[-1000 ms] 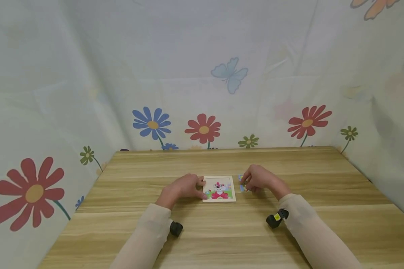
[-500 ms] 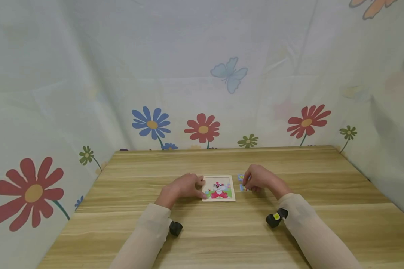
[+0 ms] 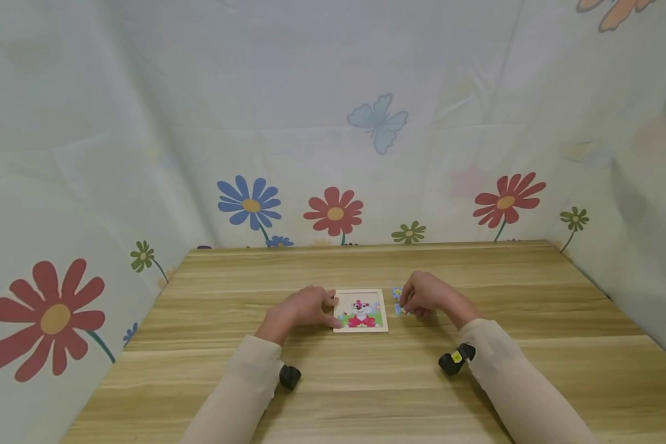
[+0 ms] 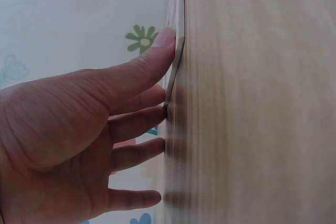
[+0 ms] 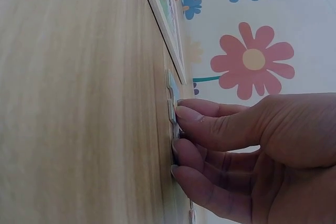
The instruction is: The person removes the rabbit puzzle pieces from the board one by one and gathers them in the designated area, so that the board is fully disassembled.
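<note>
Puzzle board (image 3: 370, 297) at lower centre was braced along its left edge by spread left hand (image 3: 306, 306), presumably against sliding, while loose piece (image 3: 398, 309) to its right was narrowly pinched by right hand (image 3: 426, 291).

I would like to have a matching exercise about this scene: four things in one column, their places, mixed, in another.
Things
1. Bare left hand
2. Bare right hand
3. Square, pale wooden puzzle tray
4. Light blue printed butterfly

Places
A. On the white cloth backdrop, above table height
B. At the small, flat, blue-printed puzzle pieces
C. Flat on the wood-grain table, between both hands
D. At the tray's left edge

Right pairs: 1-D, 2-B, 3-C, 4-A
</note>
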Action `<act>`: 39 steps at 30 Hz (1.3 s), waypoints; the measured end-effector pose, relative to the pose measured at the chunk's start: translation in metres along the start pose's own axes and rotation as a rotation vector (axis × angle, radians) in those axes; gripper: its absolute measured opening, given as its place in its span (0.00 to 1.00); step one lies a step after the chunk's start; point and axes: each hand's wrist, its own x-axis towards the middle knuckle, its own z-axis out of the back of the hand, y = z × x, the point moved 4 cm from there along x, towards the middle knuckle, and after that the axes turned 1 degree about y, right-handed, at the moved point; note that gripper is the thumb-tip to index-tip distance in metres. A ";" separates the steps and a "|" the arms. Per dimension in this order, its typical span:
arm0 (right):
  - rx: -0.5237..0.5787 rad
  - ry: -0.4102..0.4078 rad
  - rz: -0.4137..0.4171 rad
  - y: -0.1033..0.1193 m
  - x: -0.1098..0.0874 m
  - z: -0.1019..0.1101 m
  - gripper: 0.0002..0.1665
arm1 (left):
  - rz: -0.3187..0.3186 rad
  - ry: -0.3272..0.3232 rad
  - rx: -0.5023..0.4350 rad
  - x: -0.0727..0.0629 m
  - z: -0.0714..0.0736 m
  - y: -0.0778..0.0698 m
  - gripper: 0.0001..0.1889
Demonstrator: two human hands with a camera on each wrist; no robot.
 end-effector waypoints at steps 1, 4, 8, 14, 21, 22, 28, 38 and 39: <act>-0.003 0.002 0.005 0.000 0.000 0.000 0.02 | 0.001 0.000 0.001 0.000 0.000 0.000 0.35; 0.006 0.004 0.004 -0.003 0.000 0.002 0.02 | -0.001 -0.002 0.001 0.001 0.000 0.000 0.35; 0.025 -0.024 0.017 -0.005 -0.002 0.008 0.04 | -0.001 -0.001 -0.005 0.002 -0.001 -0.001 0.35; 0.009 -0.067 0.104 0.013 -0.005 0.012 0.08 | 0.005 0.003 0.002 0.001 -0.002 -0.003 0.35; -0.118 -0.065 0.166 0.051 0.010 -0.016 0.06 | 0.028 -0.009 0.031 -0.001 -0.003 0.001 0.35; -0.143 -0.058 0.170 0.055 0.012 -0.021 0.06 | 0.022 -0.009 0.034 0.000 -0.003 0.001 0.35; -0.190 -0.043 0.125 0.062 0.023 -0.041 0.16 | -0.029 -0.021 0.059 0.004 -0.005 -0.001 0.29; -0.197 -0.043 0.171 0.066 0.027 -0.042 0.18 | -0.025 -0.014 0.042 0.003 0.000 -0.004 0.31; -0.193 -0.038 0.172 0.066 0.027 -0.042 0.18 | -0.026 -0.009 0.023 0.003 0.000 -0.003 0.32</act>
